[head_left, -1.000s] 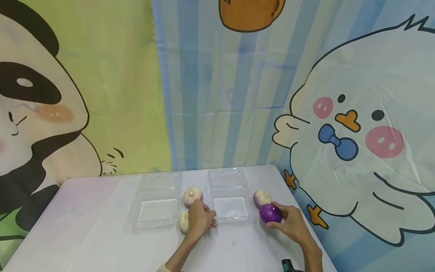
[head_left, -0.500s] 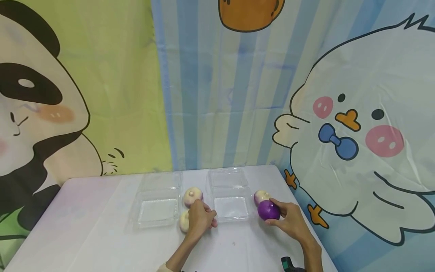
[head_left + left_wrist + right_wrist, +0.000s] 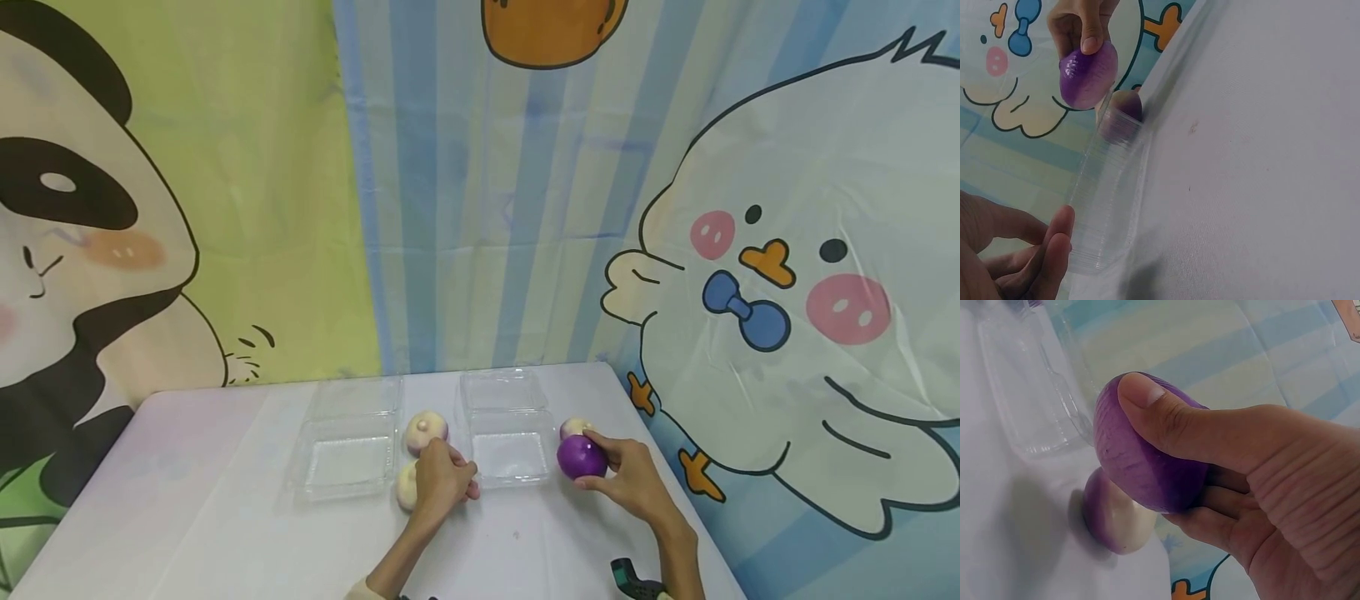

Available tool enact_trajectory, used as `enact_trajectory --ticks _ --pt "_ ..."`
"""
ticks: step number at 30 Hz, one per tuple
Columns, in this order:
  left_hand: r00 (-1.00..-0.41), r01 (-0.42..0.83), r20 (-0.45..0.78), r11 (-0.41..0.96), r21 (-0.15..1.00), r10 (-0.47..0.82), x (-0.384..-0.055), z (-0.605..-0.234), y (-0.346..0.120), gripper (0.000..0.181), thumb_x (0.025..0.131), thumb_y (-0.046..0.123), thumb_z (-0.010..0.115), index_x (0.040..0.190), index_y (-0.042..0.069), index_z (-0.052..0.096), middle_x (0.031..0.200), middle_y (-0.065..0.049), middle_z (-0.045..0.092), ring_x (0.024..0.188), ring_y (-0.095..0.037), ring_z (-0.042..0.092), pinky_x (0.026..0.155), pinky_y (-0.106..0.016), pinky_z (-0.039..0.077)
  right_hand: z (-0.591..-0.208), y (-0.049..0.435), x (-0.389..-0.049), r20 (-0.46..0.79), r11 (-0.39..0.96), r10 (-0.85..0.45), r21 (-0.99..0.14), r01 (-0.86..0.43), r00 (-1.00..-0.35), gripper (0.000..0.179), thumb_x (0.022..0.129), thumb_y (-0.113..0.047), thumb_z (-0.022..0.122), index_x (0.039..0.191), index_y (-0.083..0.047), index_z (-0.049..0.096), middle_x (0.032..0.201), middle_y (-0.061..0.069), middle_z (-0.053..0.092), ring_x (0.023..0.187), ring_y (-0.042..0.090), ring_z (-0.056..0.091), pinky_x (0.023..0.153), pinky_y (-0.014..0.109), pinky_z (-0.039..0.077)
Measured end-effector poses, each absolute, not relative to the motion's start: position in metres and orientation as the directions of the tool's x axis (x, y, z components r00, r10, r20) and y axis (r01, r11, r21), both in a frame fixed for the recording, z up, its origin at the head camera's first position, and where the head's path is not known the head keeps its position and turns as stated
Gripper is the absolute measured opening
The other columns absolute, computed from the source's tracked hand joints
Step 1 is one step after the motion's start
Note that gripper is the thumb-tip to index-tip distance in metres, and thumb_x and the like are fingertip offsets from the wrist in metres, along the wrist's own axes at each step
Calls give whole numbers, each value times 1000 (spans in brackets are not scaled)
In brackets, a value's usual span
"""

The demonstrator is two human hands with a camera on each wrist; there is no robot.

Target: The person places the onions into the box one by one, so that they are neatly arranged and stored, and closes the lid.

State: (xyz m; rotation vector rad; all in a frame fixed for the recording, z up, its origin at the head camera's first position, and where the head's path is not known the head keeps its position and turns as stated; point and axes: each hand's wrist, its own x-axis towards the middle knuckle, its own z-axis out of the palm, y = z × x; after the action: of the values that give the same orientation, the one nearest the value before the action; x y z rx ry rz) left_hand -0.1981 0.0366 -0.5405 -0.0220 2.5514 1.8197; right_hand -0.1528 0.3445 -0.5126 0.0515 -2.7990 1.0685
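My right hand [image 3: 633, 479] holds a purple onion [image 3: 581, 457] with a paler side, thumb on one face and fingers behind, as the right wrist view shows. A second, purple-and-white onion [image 3: 1119, 515] rests on the table just behind it, partly covered in the head view. My left hand [image 3: 444, 482] has loosely curled fingers beside the left edge of the right clear plastic container [image 3: 512, 483]. In the left wrist view its fingertips [image 3: 1060, 222] overlap that container's wall; contact is unclear. Two whitish onions, a far one [image 3: 426, 432] and a near one [image 3: 406, 487], lie about this hand.
Another clear plastic container [image 3: 348, 492] stands open on the left, its lid folded back. Both containers sit on a white table [image 3: 225, 500] against a cartoon-printed curtain [image 3: 480, 208]. A dark device [image 3: 633, 579] shows by the right wrist.
My right hand has moved slightly left and away from me with the purple onion, covering more of the onion behind it. The left hand has stayed in place.
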Motion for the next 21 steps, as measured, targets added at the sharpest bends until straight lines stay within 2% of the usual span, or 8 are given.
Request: enact_trajectory --ticks 21 --pt "-1000 -1 1 327 945 -6 -199 -542 36 8 82 -6 68 76 -2 65 49 -6 68 39 -12 66 41 -29 59 -510 334 -166 171 739 -42 -657 -146 -984 82 75 -16 102 147 1 65 144 23 71 125 43 75 100 48 66"
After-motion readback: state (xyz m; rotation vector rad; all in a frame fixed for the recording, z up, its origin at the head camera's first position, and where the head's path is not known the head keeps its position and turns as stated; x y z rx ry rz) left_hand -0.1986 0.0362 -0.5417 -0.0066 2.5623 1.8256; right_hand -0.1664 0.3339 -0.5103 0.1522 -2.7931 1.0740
